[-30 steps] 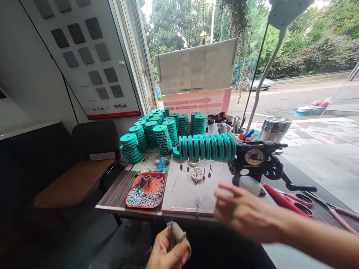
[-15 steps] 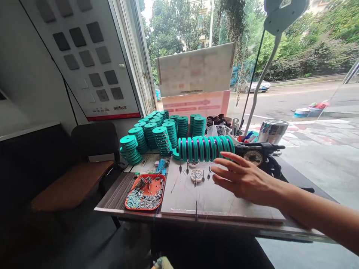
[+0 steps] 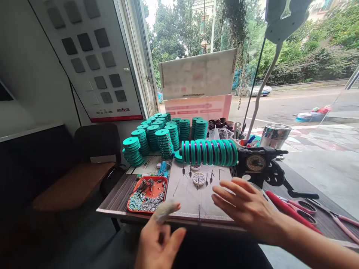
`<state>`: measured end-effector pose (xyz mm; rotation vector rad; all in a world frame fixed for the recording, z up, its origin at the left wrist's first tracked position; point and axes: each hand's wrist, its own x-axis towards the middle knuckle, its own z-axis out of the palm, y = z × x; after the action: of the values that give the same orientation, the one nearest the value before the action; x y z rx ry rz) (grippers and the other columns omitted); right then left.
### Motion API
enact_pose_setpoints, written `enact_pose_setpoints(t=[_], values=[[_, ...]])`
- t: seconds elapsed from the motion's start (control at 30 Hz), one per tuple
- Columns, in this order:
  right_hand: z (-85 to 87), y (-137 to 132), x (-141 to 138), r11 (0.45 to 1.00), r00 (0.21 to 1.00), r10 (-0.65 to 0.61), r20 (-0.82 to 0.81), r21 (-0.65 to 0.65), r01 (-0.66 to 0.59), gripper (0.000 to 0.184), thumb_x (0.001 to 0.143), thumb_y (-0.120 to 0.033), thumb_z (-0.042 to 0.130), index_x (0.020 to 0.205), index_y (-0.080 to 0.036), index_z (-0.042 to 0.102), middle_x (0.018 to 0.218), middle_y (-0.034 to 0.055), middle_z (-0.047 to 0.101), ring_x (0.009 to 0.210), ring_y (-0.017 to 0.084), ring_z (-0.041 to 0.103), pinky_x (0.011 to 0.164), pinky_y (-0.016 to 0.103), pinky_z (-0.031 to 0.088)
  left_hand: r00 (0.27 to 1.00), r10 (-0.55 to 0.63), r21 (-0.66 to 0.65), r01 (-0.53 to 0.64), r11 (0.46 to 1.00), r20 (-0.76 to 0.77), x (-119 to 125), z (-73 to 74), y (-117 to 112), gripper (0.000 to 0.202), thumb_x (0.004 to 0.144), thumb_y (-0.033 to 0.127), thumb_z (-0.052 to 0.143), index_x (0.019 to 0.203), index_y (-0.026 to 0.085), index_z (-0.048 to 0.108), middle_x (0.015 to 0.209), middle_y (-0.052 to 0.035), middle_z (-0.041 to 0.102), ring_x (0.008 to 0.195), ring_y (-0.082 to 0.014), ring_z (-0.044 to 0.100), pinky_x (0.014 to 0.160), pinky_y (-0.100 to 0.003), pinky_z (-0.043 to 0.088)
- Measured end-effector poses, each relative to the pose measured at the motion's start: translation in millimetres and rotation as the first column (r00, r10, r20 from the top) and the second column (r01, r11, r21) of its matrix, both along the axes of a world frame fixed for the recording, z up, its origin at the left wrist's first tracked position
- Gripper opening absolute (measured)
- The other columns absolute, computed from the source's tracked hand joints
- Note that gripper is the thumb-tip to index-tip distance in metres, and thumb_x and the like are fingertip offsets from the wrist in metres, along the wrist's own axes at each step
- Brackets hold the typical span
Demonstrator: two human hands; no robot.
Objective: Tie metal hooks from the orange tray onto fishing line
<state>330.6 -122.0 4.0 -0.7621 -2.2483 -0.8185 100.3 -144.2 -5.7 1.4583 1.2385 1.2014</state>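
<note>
Left hand [image 3: 157,244] rose, fingers too blurred to tell.
Right hand [image 3: 246,209] open, 5 o'clock of full green plastic spool row [image 3: 209,152].

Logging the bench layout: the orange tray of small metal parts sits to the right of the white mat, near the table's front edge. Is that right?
No. The orange tray lies left of the white mat, not right of it; the head view shows this. It does hold small metal parts and sits near the front edge of the table.

Daylit window [image 3: 308,74] onto street; dark chair [image 3: 95,149] by wall.
</note>
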Motion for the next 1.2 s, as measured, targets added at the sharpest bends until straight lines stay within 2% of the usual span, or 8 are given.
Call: enact_pose_setpoints(t=[0.13,0.27,0.37,0.6,0.77,0.9,1.07,1.2], values=[[-7.1,-15.1,-2.5,0.998,0.992,0.001,-0.128,-0.061,-0.008,0.032,0.096,-0.015,0.030,0.092,-0.013,0.062,0.089,0.0074,0.069,0.082,0.019,0.060,0.071,0.033,0.047,0.931,-0.355,0.020,0.358,0.933,-0.087,45.1,24.0,21.4,0.015,0.070,0.027,0.067,0.080,0.017,0.070,0.070,-0.0028,0.061,0.066,-0.0163,0.052,0.065,-0.025,0.042],[-14.7,-11.9,4.6,0.990,0.988,0.024,-0.156,-0.134,-0.045,0.030,0.094,-0.013,0.032,0.096,-0.011,0.062,0.094,0.0098,0.068,0.087,0.021,0.059,0.074,0.034,0.048,0.824,-0.478,-0.024,0.509,0.861,0.304,55.8,14.8,17.1,0.019,0.067,0.035,0.071,0.068,0.016,0.067,0.068,-0.0010,0.056,0.060,-0.0103,0.046,0.060,-0.021,0.039],[-15.3,-1.9,11.2,0.992,0.993,0.006,-0.120,-0.127,-0.021,0.031,0.093,-0.010,0.032,0.093,-0.010,0.063,0.096,0.0103,0.068,0.088,0.022,0.059,0.074,0.035,0.048,0.689,-0.394,-0.157,0.591,0.791,0.608,47.8,2.8,8.9,0.031,0.058,0.044,0.076,0.061,0.016,0.061,0.052,0.0046,0.049,0.041,-0.0023,0.034,0.042,-0.016,0.026],[8.9,8.7,15.0,0.997,0.996,0.075,0.050,-0.040,-0.073,0.033,0.093,-0.006,0.029,0.099,-0.006,0.062,0.098,0.0110,0.068,0.086,0.022,0.059,0.074,0.035,0.047,0.735,-0.062,-0.431,0.461,0.776,0.675,37.2,-18.8,6.0,0.036,0.052,0.037,0.082,0.068,0.017,0.056,0.043,0.0120,0.034,0.034,0.0015,0.020,0.035,-0.013,0.011],[20.8,16.2,12.2,0.999,0.983,0.054,0.173,-0.003,-0.054,0.034,0.091,-0.003,0.030,0.094,-0.005,0.064,0.087,0.0099,0.068,0.075,0.021,0.060,0.069,0.035,0.047,0.831,-0.228,-0.422,0.471,0.775,0.507,33.9,-25.0,13.6,0.042,0.058,0.047,0.075,0.081,0.017,0.057,0.042,0.0124,0.034,0.033,-0.0003,0.019,0.035,-0.017,0.011],[28.1,29.9,22.1,0.997,0.974,0.043,0.225,0.058,-0.058,0.033,0.091,-0.002,0.032,0.089,-0.006,0.065,0.088,0.0092,0.069,0.072,0.018,0.059,0.066,0.033,0.045,0.848,-0.391,-0.393,0.517,0.761,0.357,31.4,-23.1,14.5,0.040,0.059,0.051,0.072,0.067,0.015,0.057,0.046,0.0091,0.040,0.036,-0.0020,0.027,0.037,-0.019,0.015],[43.5,40.9,34.2,0.992,0.969,0.011,0.249,0.120,-0.042,0.032,0.093,-0.004,0.031,0.094,-0.007,0.063,0.093,0.0096,0.068,0.078,0.019,0.057,0.071,0.034,0.043,0.846,-0.389,-0.399,0.519,0.756,0.364,29.3,-28.1,9.7,0.038,0.060,0.050,0.072,0.068,0.017,0.056,0.043,0.0105,0.037,0.037,-0.0030,0.026,0.040,-0.019,0.018],[22.1,16.9,8.5,0.999,0.984,0.046,0.173,0.008,-0.048,0.034,0.093,-0.006,0.028,0.091,-0.011,0.062,0.088,0.0083,0.068,0.092,0.022,0.054,0.083,0.037,0.038,0.861,-0.290,-0.361,0.450,0.817,0.418,27.9,-44.1,2.9,0.043,0.053,0.051,0.076,0.068,0.014,0.061,0.053,0.0047,0.048,0.046,-0.0041,0.037,0.047,-0.018,0.026]])
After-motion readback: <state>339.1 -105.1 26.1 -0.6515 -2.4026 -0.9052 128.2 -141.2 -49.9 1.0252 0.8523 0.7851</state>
